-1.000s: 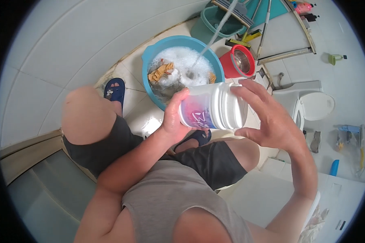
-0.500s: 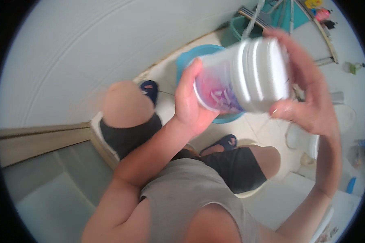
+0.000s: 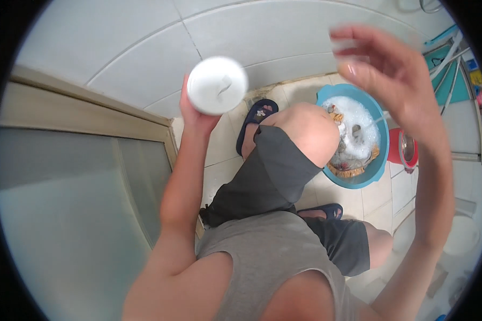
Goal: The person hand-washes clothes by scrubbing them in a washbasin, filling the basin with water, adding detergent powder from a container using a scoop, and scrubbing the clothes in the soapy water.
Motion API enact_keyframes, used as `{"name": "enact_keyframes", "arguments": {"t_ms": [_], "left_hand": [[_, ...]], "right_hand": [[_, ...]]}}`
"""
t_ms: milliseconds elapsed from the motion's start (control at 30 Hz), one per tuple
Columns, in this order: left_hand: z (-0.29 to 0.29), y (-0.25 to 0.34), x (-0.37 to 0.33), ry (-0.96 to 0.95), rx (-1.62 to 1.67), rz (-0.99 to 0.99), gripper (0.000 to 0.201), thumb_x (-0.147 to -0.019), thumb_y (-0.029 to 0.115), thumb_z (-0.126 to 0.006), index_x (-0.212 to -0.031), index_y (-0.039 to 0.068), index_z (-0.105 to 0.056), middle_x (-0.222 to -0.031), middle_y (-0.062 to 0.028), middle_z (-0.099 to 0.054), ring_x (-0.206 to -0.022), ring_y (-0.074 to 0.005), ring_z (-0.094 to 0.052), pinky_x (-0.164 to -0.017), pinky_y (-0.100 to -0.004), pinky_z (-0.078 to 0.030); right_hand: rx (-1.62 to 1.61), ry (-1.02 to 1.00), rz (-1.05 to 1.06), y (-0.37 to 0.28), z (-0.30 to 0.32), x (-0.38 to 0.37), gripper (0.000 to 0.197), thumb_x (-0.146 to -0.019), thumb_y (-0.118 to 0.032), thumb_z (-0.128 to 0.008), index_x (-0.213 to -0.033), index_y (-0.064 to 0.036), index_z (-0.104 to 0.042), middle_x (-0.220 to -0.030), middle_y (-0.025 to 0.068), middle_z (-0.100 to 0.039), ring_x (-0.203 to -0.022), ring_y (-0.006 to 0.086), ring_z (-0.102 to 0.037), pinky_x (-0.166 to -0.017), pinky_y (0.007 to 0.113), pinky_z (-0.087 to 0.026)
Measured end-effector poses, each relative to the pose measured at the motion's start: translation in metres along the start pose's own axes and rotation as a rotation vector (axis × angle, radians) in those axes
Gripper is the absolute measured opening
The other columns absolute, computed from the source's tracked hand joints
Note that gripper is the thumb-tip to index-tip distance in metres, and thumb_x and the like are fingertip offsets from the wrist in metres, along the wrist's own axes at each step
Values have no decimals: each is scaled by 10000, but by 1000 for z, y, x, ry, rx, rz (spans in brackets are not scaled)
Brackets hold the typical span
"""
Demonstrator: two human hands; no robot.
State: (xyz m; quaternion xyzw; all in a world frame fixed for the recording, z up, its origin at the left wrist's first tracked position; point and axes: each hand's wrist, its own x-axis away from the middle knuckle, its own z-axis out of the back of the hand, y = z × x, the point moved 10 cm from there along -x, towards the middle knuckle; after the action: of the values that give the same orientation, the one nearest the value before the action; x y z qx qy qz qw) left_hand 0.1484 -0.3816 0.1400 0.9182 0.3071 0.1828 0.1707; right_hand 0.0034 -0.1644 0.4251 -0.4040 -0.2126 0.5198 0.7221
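Note:
My left hand (image 3: 200,122) is closed around the side of a white plastic tub (image 3: 218,85). The tub is turned so that its round white end faces up, with a small torn scrap of paper or film on it; its coloured side is hidden. Apart from it, my right hand (image 3: 383,75) is raised over the basin, fingers apart and partly blurred, with nothing seen in it. Below and beyond my knees, a blue basin (image 3: 381,160) holds suds (image 3: 353,115) and soaked patterned cloth (image 3: 348,172).
Right of the basin sits a red container (image 3: 401,147). A teal folding frame with metal bars (image 3: 450,80) leans at the far right. A frosted glass door (image 3: 69,203) is at the left, and a tiled wall (image 3: 139,53) runs along the far side.
My right hand has come off the tub and is now apart from it. The left hand has carried the tub leftward and turned its end up. The view has shifted, showing the basin fully.

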Motion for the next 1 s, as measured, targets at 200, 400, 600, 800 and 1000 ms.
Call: {"name": "enact_keyframes", "arguments": {"t_ms": [200, 400, 600, 800, 1000], "left_hand": [[295, -44, 44, 561, 42, 251, 563, -961, 558, -482, -1386, 213, -615, -1444, -70, -598, -1344, -359, -524, -1096, -597, -439], [374, -80, 52, 662, 80, 300, 525, -972, 516, -503, -1307, 147, -668, -1285, -94, -699, -1152, -342, -680, -938, -543, -579], [377, -72, 17, 651, -77, 327, 571, -942, 583, -493, -1336, 197, -640, -1356, -68, -649, -1213, -336, -625, -982, -560, -520], [391, -86, -7, 697, -106, 481, 578, -939, 608, -488, -1335, 220, -651, -1362, -45, -661, -1249, -342, -605, -1000, -627, -492], [444, -28, -14, 338, -314, 68, 579, -885, 202, -719, -1427, 77, -560, -1406, -163, -619, -1218, -366, -630, -995, -565, -555]], "right_hand": [[-227, 109, -534, 179, 4, 100, 292, -957, -156, -761, -1181, 21, -697, -1055, 38, -729, -942, 110, -684, -850, 280, -553], [-386, 429, -1083, 291, -1, 221, 330, -1006, -299, -699, -1189, -25, -684, -1088, 82, -729, -921, 171, -710, -806, 305, -571], [-474, 464, -1152, 329, -35, 226, 307, -1010, -269, -688, -1194, -25, -666, -1103, 109, -718, -919, 172, -713, -794, 300, -577], [-526, 461, -1181, 337, -27, 221, 295, -1001, -228, -691, -1190, -5, -652, -1093, 121, -717, -870, 174, -721, -760, 312, -593], [-414, 485, -946, 300, 11, 203, 266, -982, -229, -724, -1144, -18, -714, -1017, 89, -751, -891, 182, -732, -776, 321, -602]]}}
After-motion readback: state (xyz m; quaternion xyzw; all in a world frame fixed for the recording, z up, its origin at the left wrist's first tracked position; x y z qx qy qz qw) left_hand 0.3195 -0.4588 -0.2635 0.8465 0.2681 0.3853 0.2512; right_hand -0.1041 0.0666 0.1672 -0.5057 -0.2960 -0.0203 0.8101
